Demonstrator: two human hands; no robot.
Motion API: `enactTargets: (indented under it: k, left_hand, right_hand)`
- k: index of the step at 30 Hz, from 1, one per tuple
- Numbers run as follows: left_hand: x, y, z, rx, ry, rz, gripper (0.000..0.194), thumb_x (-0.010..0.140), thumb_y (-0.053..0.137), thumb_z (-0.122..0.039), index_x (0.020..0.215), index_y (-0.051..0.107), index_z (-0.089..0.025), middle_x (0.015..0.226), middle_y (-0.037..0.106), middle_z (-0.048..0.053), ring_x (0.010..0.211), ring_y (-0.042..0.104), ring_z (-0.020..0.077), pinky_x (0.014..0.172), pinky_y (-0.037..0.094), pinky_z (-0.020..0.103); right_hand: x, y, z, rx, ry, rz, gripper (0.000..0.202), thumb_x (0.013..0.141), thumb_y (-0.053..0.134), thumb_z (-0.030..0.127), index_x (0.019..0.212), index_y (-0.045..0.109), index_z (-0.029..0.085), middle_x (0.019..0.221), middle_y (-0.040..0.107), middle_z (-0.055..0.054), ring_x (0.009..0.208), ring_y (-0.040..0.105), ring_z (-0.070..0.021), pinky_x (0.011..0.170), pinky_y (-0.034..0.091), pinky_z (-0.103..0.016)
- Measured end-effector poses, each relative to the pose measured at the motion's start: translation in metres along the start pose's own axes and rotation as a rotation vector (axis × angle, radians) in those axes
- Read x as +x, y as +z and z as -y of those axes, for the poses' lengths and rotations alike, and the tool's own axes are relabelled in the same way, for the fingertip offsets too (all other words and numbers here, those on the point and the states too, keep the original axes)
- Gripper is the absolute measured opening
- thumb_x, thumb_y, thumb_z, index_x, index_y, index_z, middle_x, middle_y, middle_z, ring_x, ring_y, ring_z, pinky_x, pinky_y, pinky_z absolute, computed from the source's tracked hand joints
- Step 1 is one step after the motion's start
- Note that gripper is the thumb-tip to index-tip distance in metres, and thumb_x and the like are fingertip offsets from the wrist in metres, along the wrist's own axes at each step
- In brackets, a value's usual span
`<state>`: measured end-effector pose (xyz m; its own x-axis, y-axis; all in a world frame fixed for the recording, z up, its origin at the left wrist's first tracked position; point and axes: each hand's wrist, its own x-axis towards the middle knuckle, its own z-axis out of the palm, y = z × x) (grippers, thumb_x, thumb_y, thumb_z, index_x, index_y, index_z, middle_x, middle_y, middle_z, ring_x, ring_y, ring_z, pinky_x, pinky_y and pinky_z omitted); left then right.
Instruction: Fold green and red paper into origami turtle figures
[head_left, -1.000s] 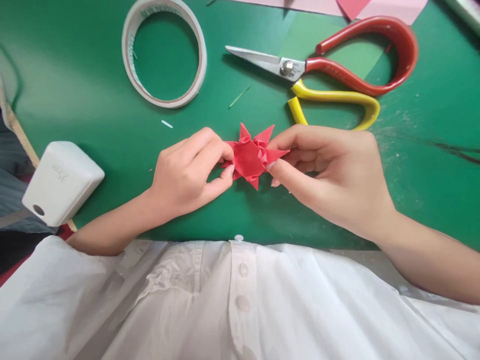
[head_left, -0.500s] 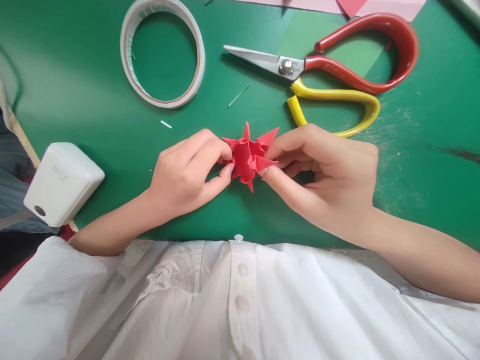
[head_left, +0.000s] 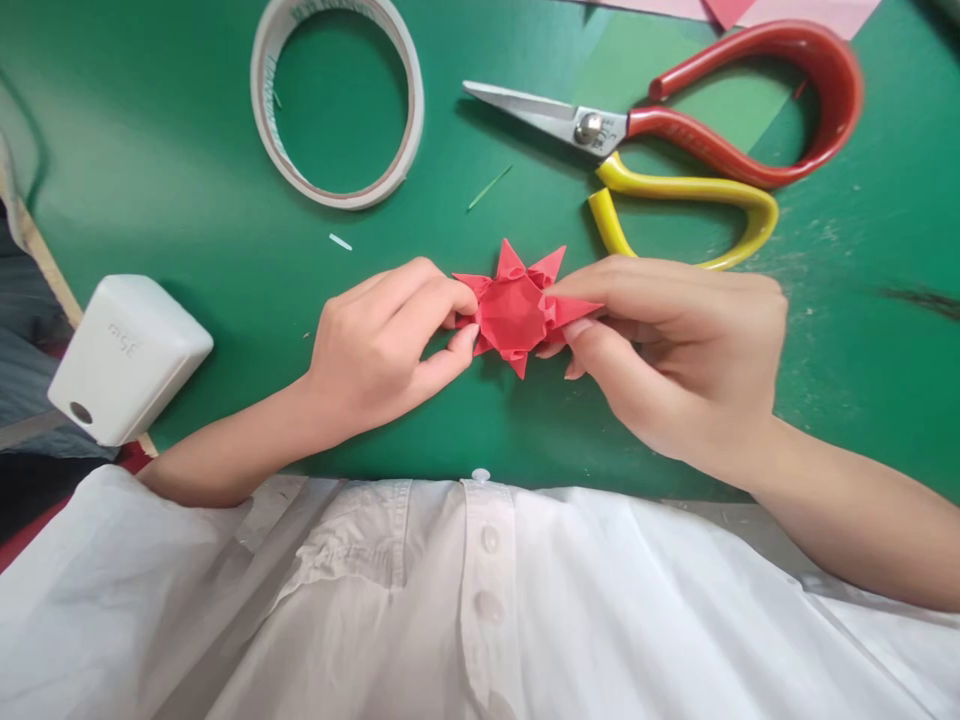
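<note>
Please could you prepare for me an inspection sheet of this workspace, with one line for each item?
Surface: green table top, pale scuffs and a dark mark toward the right.
Job's things: red folded-paper star, points spread around a hollow centre.
Clutter: tape roll, scissors partly over a green sheet, pink paper, green sliver, white scrap.
Hands: left hand and right hand pinch opposite sides of the star.
Cables: cord-like strip at left edge; cannot confirm it is a cable.
Surroundings: white block at left; person's white shirt below.
</note>
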<state>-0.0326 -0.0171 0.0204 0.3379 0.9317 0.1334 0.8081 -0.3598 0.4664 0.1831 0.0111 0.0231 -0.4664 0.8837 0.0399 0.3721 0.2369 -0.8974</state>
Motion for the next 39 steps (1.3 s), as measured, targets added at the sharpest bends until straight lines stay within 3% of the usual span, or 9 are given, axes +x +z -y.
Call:
enactTargets:
  k: [6,10,15,24,39]
  left_hand:
    - [-0.0002,0.0015,0.0003,-0.002,-0.02,-0.002,0.013,0.089,0.058,-0.018,0.079,0.067,-0.022,0.072,0.071,-0.001,0.062,0.064,0.0132,0.058,0.048,0.028]
    - [-0.0006,0.0022,0.001,-0.011,-0.016,-0.013,0.013,0.086,0.059,-0.015,0.079,0.067,-0.023,0.073,0.071,-0.001,0.062,0.063,0.0131,0.057,0.047,0.028]
    - [-0.001,0.0013,0.0018,0.001,-0.018,0.018,0.013,0.086,0.058,-0.014,0.08,0.067,-0.023,0.074,0.071,0.0,0.063,0.062,0.0133,0.057,0.047,0.028]
    - [-0.0006,0.0002,0.0035,-0.008,0.003,0.029,0.012,0.085,0.057,-0.014,0.081,0.066,-0.022,0.076,0.071,-0.001,0.063,0.062,0.0125,0.056,0.045,0.027]
    - [0.0,-0.0009,0.0063,-0.043,0.035,0.014,0.012,0.086,0.057,-0.013,0.083,0.064,-0.022,0.075,0.07,-0.001,0.064,0.063,0.0126,0.057,0.046,0.028]
  right_hand:
    - [0.0004,0.0004,0.002,-0.046,0.075,-0.039,0.022,0.087,0.056,0.011,0.088,0.076,0.021,0.084,0.075,0.005,0.063,0.064,-0.0048,0.056,0.054,-0.018]
    - [0.0011,0.001,0.004,-0.076,0.133,-0.062,0.017,0.084,0.061,0.011,0.085,0.076,0.02,0.075,0.074,0.005,0.059,0.065,-0.0063,0.049,0.05,-0.019]
    - [0.0048,0.0026,0.0027,0.104,0.201,-0.047,0.013,0.08,0.063,0.009,0.084,0.063,0.021,0.078,0.072,0.005,0.061,0.067,-0.0067,0.051,0.055,-0.018]
    - [0.0044,0.0031,0.0,0.064,0.127,-0.048,0.018,0.079,0.064,0.01,0.084,0.05,0.02,0.075,0.063,0.008,0.054,0.057,-0.002,0.044,0.041,-0.015]
    - [0.0038,0.003,-0.0021,0.051,0.118,-0.037,0.019,0.08,0.066,0.013,0.083,0.05,0.022,0.073,0.061,0.009,0.053,0.056,-0.0028,0.045,0.041,-0.019]
